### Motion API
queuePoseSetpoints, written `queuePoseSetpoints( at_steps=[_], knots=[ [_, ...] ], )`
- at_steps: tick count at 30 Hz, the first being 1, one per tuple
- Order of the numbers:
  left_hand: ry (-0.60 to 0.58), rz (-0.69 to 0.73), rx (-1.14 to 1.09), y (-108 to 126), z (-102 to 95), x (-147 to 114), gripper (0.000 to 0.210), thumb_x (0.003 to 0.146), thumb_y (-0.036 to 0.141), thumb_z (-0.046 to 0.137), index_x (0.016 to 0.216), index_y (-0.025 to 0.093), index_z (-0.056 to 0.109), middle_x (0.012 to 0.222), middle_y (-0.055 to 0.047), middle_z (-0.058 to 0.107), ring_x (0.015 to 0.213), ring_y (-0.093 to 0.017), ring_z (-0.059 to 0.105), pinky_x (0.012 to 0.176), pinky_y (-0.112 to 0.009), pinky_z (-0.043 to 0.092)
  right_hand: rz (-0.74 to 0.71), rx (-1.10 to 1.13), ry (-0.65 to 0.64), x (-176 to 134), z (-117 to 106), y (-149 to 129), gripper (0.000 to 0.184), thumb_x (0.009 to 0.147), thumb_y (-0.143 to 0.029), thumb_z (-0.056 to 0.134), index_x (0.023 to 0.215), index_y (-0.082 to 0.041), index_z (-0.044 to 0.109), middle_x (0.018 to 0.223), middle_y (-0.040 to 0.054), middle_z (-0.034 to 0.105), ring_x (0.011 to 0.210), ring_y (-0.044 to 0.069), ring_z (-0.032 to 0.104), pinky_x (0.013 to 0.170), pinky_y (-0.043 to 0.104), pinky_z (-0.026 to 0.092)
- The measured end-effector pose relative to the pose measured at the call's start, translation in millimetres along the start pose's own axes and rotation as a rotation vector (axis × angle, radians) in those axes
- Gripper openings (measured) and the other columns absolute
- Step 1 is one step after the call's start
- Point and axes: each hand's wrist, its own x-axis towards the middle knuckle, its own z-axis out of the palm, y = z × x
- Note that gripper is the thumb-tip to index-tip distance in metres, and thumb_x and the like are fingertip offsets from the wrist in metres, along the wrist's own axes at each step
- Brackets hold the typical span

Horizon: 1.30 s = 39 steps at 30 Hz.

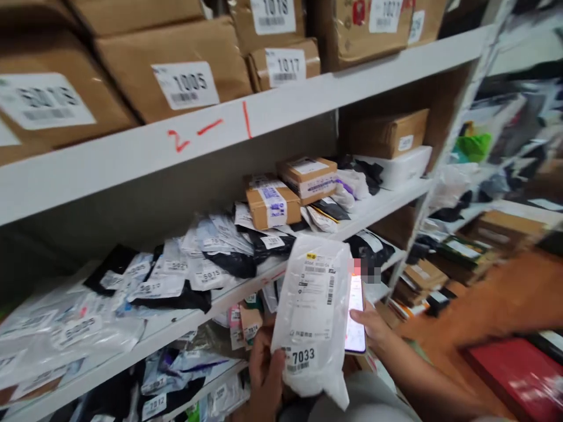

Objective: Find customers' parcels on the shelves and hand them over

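White shelves [299, 102] carry numbered cardboard boxes [129, 61]. Before them, the left hand [266, 372] pinches the lower left edge of the white plastic mailer [313, 310] marked 7033; beside it, the right hand [375, 327] clasps a lit smartphone [355, 334]. The mailer looks light, soft and slippery, best held by its sides.

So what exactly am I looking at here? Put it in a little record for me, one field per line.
Setting: white shelving stocked with parcels
Shelf marking: "2-1" in red
Left hand: grips a white plastic mailer near its lower left edge
Mailer number: 7033
Right hand: holds a smartphone, screen lit, at the mailer's right side
Above: cardboard boxes, among them box 1005 and box 1017
Middle shelf: bagged parcels, plus small cardboard boxes
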Motion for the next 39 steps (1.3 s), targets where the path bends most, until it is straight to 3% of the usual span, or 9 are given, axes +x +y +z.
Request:
queuePoseSetpoints(
  at_steps=[4, 6, 10, 15, 17, 20, 26, 33, 39],
  knots=[
    [-0.412, -0.256, 0.011, -45, 17.8, 17, 0.023, 0.08, 0.038, 0.069, 0.078, 0.018, 0.057, 0.082, -0.004, 0.066, 0.072, -0.016, 0.059, 0.066, -0.024, 0.048, -0.108, -0.054, 0.159, -15, -23, -28, 0.051, 0.053, -0.029, 0.087, 0.099, -0.016, 0.07, 0.098, 0.0129, 0.076, 0.084, 0.032, 0.072, 0.084, 0.05, 0.054],
    [-0.514, -0.357, 0.039, -67, 35.1, 22, 0.023, 0.081, 0.035, 0.068, 0.091, 0.018, 0.058, 0.088, -0.005, 0.067, 0.079, -0.017, 0.061, 0.072, -0.027, 0.05, -0.146, -0.094, 0.218, -25, -37, -38, 0.048, 0.057, -0.028, 0.086, 0.1, -0.016, 0.07, 0.101, 0.0129, 0.075, 0.088, 0.032, 0.072, 0.089, 0.051, 0.052],
    [-0.513, -0.473, 0.09, -100, 76.8, 15, 0.041, 0.077, 0.037, 0.073, 0.108, 0.016, 0.057, 0.103, -0.011, 0.069, 0.09, -0.023, 0.065, 0.078, -0.033, 0.052, -0.206, -0.148, 0.372, -47, -66, -52, 0.049, 0.057, -0.029, 0.087, 0.101, -0.015, 0.07, 0.102, 0.0132, 0.075, 0.091, 0.032, 0.071, 0.091, 0.051, 0.051],
    [-0.54, -0.401, 0.189, -126, 120.2, -6, 0.037, 0.076, 0.039, 0.073, 0.101, 0.015, 0.06, 0.099, -0.01, 0.07, 0.089, -0.022, 0.066, 0.077, -0.029, 0.053, -0.329, -0.026, 0.636, -85, -107, -73, 0.058, 0.053, -0.044, 0.088, 0.1, -0.016, 0.068, 0.099, 0.0123, 0.076, 0.087, 0.032, 0.072, 0.087, 0.048, 0.054],
    [-0.548, -0.433, 0.165, -133, 139.1, -15, 0.039, 0.076, 0.04, 0.073, 0.104, 0.016, 0.06, 0.101, -0.01, 0.07, 0.089, -0.023, 0.067, 0.075, -0.03, 0.055, -0.333, 0.089, 0.719, -109, -126, -88, 0.057, 0.06, -0.052, 0.083, 0.101, -0.016, 0.068, 0.098, 0.0123, 0.076, 0.087, 0.031, 0.072, 0.087, 0.047, 0.055],
    [-0.545, -0.507, 0.087, -140, 174.5, -35, 0.044, 0.077, 0.041, 0.073, 0.111, 0.017, 0.058, 0.103, -0.01, 0.069, 0.088, -0.023, 0.068, 0.072, -0.031, 0.056, -0.304, 0.247, 0.694, -154, -157, -116, 0.06, 0.076, -0.064, 0.063, 0.109, -0.014, 0.065, 0.098, 0.0157, 0.075, 0.087, 0.031, 0.072, 0.085, 0.047, 0.055],
    [-0.514, -0.598, 0.033, -154, 259.6, -109, 0.053, 0.072, 0.041, 0.077, 0.116, 0.018, 0.059, 0.105, -0.009, 0.07, 0.088, -0.023, 0.069, 0.073, -0.031, 0.058, -0.362, 0.356, 0.766, -265, -218, -170, 0.061, 0.085, -0.062, 0.054, 0.124, -0.015, 0.054, 0.092, 0.0134, 0.076, 0.074, 0.027, 0.073, 0.074, 0.043, 0.057],
    [-0.47, -0.641, 0.033, -181, 367.5, -221, 0.056, 0.062, 0.042, 0.084, 0.109, 0.02, 0.063, 0.095, -0.006, 0.072, 0.081, -0.023, 0.07, 0.067, -0.032, 0.06, -0.561, 0.187, 0.888, -413, -264, -234, 0.044, 0.081, -0.024, 0.067, 0.123, -0.023, 0.053, 0.104, 0.004, 0.075, 0.086, 0.021, 0.072, 0.074, 0.032, 0.054],
    [-0.568, -0.687, 0.046, -191, 449.9, -314, 0.058, 0.06, 0.042, 0.084, 0.11, 0.022, 0.063, 0.094, -0.005, 0.073, 0.075, -0.021, 0.07, 0.07, -0.031, 0.06, -0.746, 0.163, 1.01, -517, -299, -270, 0.04, 0.085, -0.035, 0.064, 0.121, -0.022, 0.055, 0.112, 0.0058, 0.073, 0.1, 0.023, 0.069, 0.079, 0.032, 0.052]
  ],
)
